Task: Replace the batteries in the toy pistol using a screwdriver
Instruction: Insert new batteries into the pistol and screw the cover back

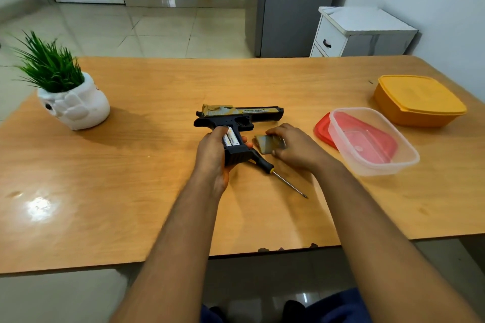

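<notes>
toy pistol (237, 118): lies on its side on the counter (157, 191), about the middle, barrel pointing toward the clear tub; looks like hollow plastic, so probably light and stiff, apt to slide on the glossy wood unless pinned.
grip: open on its upper face, two batteries (231, 137) sitting side by side in the bay; the best hold is likely the ribbed base of the grip, clear of the bay.
left hand (214, 155): clamped around the pistol's grip, fingers curled over its far edge, thumb side near the base.
right hand (294, 145): just right of the pistol's grip, closed on the battery cover (267, 143); whether the cover is lifted or resting on the counter cannot be told.
battery cover: small thin plate, likely light and a bit flexible; edges look the safest hold, and a tab could snap if forced.
batteries: smooth cylinders, probably slippery and prone to rolling; likely best pried up from one end.
screwdriver (273, 169): on the counter just nearer than the pistol's grip, handle partly under it, thin shaft pointing away to the right.
clear tub (375, 144): right of the pistol, sitting on a red lid (323, 130).
</notes>
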